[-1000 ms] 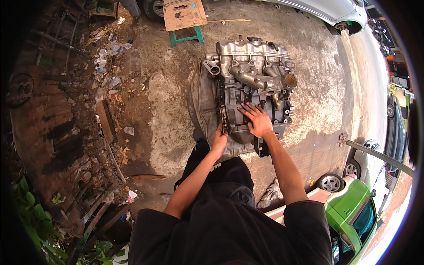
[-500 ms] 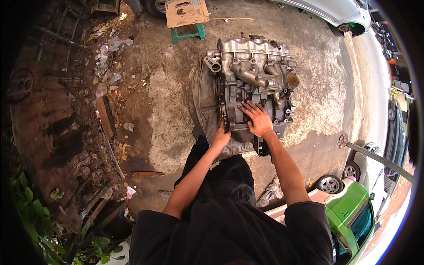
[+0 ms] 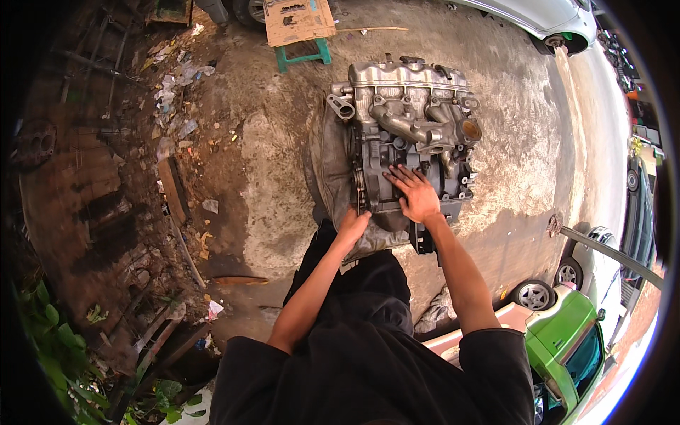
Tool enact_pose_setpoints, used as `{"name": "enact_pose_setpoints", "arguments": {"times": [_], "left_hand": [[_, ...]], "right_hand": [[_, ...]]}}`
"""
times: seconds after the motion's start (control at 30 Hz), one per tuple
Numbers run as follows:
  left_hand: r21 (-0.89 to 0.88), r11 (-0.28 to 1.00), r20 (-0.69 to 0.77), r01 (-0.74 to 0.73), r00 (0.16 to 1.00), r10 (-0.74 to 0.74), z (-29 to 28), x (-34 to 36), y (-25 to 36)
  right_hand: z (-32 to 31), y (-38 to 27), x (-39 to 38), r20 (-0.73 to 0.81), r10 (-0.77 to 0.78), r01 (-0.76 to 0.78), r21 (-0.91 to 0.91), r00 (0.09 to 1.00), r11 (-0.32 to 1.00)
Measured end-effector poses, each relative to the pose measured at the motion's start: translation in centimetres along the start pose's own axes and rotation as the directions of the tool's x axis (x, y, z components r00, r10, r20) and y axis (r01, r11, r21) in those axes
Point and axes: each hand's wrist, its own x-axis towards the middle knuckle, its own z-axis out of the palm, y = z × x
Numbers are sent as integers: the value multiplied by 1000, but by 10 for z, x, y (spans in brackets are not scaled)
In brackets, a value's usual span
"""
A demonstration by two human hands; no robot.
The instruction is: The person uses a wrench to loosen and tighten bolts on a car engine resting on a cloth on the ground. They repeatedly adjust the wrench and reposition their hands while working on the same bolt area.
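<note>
A bare metal car engine (image 3: pixel 411 106) stands in front of me on a dark, crumpled cover (image 3: pixel 331 152). Its silvery intake manifold (image 3: pixel 411 126) faces me, above the grey block. Fingers spread, my right hand (image 3: pixel 416 195) lies flat against the side of the engine block. My left hand (image 3: pixel 353 225) is at the engine's lower left edge, beside the dark end face with its chain-like parts (image 3: pixel 359 170). The left fingers are bent in at that edge and partly hidden, so what they pinch does not show. A black bracket (image 3: pixel 421 239) juts toward me below my right wrist.
Beyond the engine stands a green stool (image 3: pixel 304 53) topped with cardboard (image 3: pixel 299 21). Litter (image 3: pixel 170 88) and wood scraps (image 3: pixel 172 188) line the left side. A green vehicle (image 3: pixel 563 333) is at the lower right, near a metal pole (image 3: pixel 609 251). A silver car (image 3: pixel 531 15) stands far right.
The left hand has shifted slightly at the engine's edge, its fingers now more tucked in. My right hand stays flat on the block. The whole view has moved a little.
</note>
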Motion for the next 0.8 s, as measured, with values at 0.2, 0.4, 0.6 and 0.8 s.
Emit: {"name": "enact_pose_setpoints", "arguments": {"times": [0.2, 0.4, 0.6, 0.8], "left_hand": [[117, 985, 19, 128, 991, -131, 7, 1, 22], [326, 926, 28, 191, 977, -211, 5, 3, 34], [118, 894, 30, 433, 898, -439, 1, 0, 43], [80, 933, 84, 351, 930, -357, 1, 5, 33]], "right_hand": [[-2, 1, 0, -10, -13, 13, -12, 1000, 1000], [-2, 1, 0, -2, -1, 1, 1, 1000, 1000], [-3, 3, 2, 25, 2, -2, 2, 1000, 1000], [-6, 1, 2, 75, 13, -12, -14, 997, 1000]]}}
